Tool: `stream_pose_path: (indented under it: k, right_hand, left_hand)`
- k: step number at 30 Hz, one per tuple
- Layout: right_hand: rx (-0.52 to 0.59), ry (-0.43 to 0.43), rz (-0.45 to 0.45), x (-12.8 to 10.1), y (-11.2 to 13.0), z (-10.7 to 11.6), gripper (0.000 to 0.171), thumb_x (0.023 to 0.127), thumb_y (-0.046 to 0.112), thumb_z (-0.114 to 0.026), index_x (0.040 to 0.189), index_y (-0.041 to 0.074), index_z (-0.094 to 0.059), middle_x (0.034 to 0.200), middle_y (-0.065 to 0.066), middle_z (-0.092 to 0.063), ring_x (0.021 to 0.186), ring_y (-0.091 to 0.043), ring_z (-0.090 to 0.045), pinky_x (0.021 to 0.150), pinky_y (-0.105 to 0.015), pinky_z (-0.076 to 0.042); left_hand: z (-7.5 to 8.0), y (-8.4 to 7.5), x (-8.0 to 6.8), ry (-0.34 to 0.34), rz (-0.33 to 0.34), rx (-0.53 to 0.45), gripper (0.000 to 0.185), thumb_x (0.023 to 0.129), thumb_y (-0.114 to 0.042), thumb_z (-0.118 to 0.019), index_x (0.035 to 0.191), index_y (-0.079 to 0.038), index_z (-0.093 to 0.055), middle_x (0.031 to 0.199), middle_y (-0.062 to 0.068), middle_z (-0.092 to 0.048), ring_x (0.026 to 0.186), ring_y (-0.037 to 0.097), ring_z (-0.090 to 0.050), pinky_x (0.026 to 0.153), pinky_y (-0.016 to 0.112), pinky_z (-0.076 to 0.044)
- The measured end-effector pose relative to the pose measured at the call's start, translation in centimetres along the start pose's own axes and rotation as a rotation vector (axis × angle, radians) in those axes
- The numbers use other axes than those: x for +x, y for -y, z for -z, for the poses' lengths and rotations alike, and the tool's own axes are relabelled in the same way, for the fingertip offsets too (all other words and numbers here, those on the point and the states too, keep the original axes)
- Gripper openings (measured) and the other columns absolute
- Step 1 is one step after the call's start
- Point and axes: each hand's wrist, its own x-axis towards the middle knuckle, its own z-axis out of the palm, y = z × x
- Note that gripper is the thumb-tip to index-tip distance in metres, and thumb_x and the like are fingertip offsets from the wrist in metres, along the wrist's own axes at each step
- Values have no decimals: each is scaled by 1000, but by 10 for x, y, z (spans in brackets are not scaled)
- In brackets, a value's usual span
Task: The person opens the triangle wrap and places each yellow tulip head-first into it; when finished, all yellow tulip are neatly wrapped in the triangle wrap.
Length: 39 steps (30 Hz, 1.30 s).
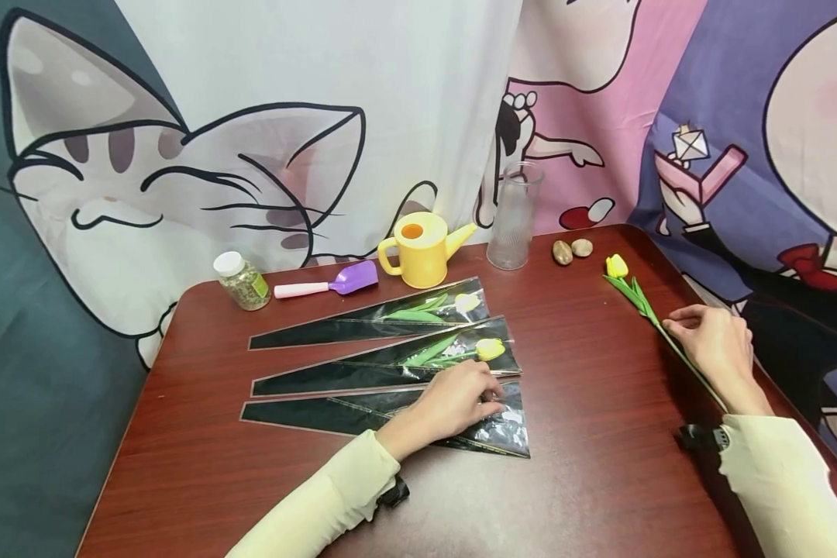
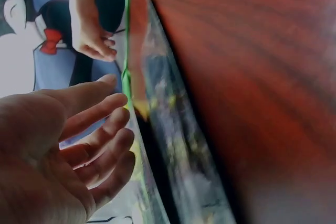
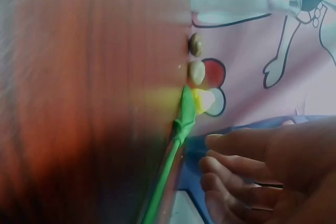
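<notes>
The loose tulip (image 1: 640,304) lies on the right part of the surface (image 1: 586,480), its yellow head pointing to two small stones (image 1: 572,249). The right hand (image 1: 714,345) rests over the green stem; its grip is relaxed, the fingers only a little bent, and I cannot tell if they touch the stem. The left hand (image 1: 453,403) lies flat on the nearest sleeve (image 1: 404,422), fingers spread, pressing the plastic. Two more sleeves with tulips (image 1: 390,341) lie just behind it. Further back stand a yellow watering can (image 1: 424,249), a glass vase (image 1: 514,217), a purple scoop (image 1: 329,284) and a small jar (image 1: 241,280).
</notes>
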Motion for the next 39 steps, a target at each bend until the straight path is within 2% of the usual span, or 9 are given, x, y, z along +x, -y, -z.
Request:
stream_pose_path:
  k: [4,9,13,19,27,31,39]
  right_hand:
    - [-11,55,-6,-4,-4,-2,24,89,26,-71,96,4,-75,99,-27,-68,90,-53,-55,70,-59,-40]
    - [-20,80,21,-3,-5,-4,24,88,30,-72,92,6,-77,96,-26,-68,88,-53,-56,68,-58,-40]
    - [-25,77,37,-3,-6,-5,23,87,29,-74,89,6,-77,93,-25,-69,87,-53,-57,67,-58,-41]
    - [-30,98,24,-1,-9,-7,23,87,29,-74,89,6,-77,91,-23,-70,88,-51,-57,66,-54,-42]
    - [-36,116,10,1,-13,-6,20,88,25,-72,88,5,-77,94,-24,-70,88,-51,-57,66,-55,-41]
    - [-37,120,7,1,-15,-5,20,88,25,-72,87,6,-78,94,-23,-70,88,-52,-56,66,-55,-42]
    - [-31,121,-22,2,-17,-5,23,86,29,-73,86,6,-78,95,-24,-69,87,-52,-56,63,-54,-43]
  left_hand:
    - [-9,0,-3,37,-6,41,21,87,-39,-74,102,-25,-78,94,-12,-63,86,6,-55,69,22,-46]
    - [-14,1,-6,43,14,59,25,84,-41,-76,104,-26,-78,96,-13,-63,88,7,-57,71,22,-47]
    - [-16,2,-6,14,-4,61,23,82,-39,-79,101,-26,-79,94,-14,-63,85,7,-55,70,22,-47]
    - [-18,1,-8,-32,-27,26,9,83,-34,-78,89,-29,-80,89,-17,-62,80,4,-52,66,19,-44]
    - [-17,-2,-8,-77,-85,89,6,87,-28,-74,90,-26,-79,91,-15,-64,86,7,-56,73,24,-47]
    - [-17,-2,-7,-105,-83,81,4,87,-27,-75,89,-26,-78,91,-15,-65,85,6,-56,74,22,-47]
    - [-15,-3,-5,-111,-58,68,4,86,-29,-76,88,-26,-78,91,-15,-64,84,5,-54,74,21,-45]
